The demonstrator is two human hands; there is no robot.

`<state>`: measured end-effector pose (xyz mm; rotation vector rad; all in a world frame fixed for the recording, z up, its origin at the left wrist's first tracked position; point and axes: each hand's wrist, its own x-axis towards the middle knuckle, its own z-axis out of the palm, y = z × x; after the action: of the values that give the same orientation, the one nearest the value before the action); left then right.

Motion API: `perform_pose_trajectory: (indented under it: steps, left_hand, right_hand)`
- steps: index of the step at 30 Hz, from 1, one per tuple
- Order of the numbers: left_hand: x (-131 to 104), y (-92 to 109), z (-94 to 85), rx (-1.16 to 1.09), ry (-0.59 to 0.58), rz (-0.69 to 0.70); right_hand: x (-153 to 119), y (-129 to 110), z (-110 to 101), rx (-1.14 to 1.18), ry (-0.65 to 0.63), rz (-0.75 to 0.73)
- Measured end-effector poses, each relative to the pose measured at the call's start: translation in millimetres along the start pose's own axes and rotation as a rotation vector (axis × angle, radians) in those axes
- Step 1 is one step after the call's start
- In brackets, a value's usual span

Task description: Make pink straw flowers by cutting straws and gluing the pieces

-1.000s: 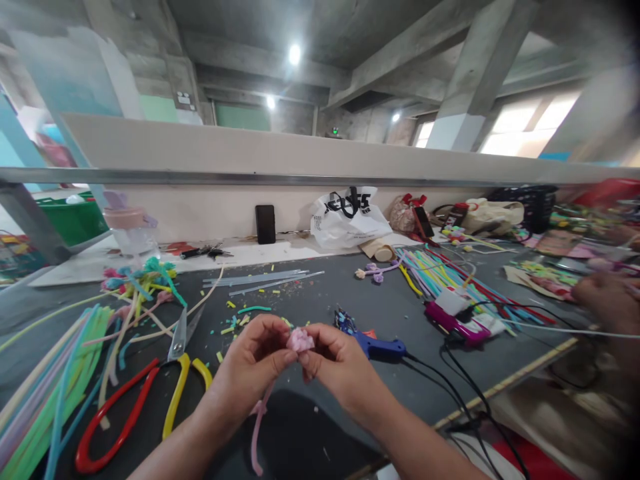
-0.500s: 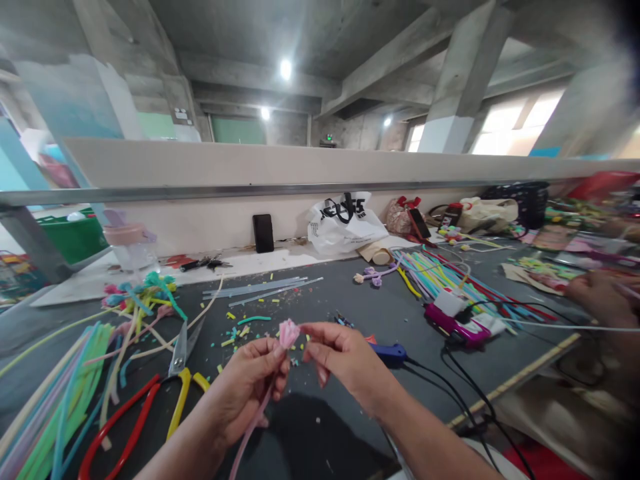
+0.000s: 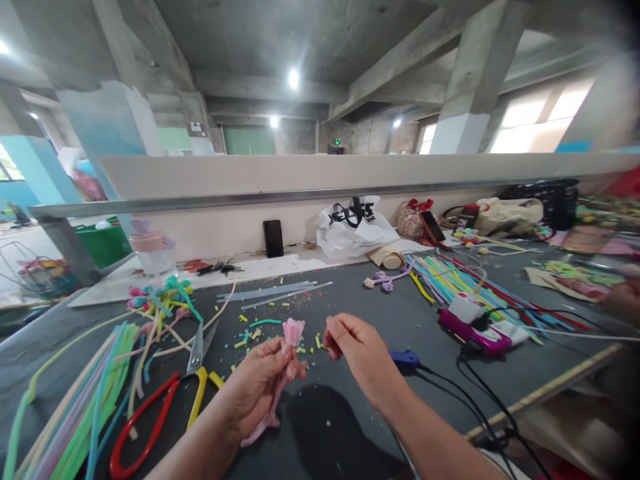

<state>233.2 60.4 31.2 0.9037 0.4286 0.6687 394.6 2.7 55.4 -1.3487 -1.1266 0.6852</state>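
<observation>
My left hand (image 3: pixel 263 383) is closed around a pink flower (image 3: pixel 293 332), gripping it just below its flared, ruffled head. Its soft pink stem (image 3: pixel 263 427) hangs down past the palm. To the right, and apart from the flower, my right hand (image 3: pixel 355 353) has its thumb and fingers pinched together; whatever may be between them is too small to make out. Scissors (image 3: pixel 195 360) with one red and one yellow handle lie open beside my left forearm. A blue corded tool (image 3: pixel 404 360) rests just beyond my right wrist, partly hidden.
Fuzzy coloured stems (image 3: pixel 75 400) lie at left, more stems (image 3: pixel 440 273) at right. Small cut bits (image 3: pixel 245 340) litter the dark table. A purple power strip (image 3: pixel 473 333) trails black cables. A phone (image 3: pixel 273 238) and a white bag (image 3: pixel 355 230) stand along the back.
My right hand has drawn away from the flower to the right, its fingers now closer together. The flower head stands more upright and flared in my left hand. The view has shifted slightly left.
</observation>
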Motion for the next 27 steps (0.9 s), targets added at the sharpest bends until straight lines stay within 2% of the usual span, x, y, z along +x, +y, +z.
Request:
perform_pose_trajectory:
  steps: [4,12,16,20,27]
  left_hand:
    - [0,0,4.4,-0.045,-0.038,0.002]
    - [0,-1,3.3,-0.003,-0.015,-0.045]
    - [0,-2,4.5,0.048,0.010,-0.059]
    - [0,-4,5.6,0.085,0.026,-0.009]
    - [2,-9,7.8,0.116,0.069,0.055]
  right_hand:
    - [0,2,4,0.091,-0.017,0.046]
    - [-12,-9,16,0.312,-0.198,0.147]
    - [-13,-7,18,0.316,-0.246,0.136]
    - [-13,-3,18,0.296,-0.282,0.090]
    - [-13,1,22,0.310,-0.293,0.090]
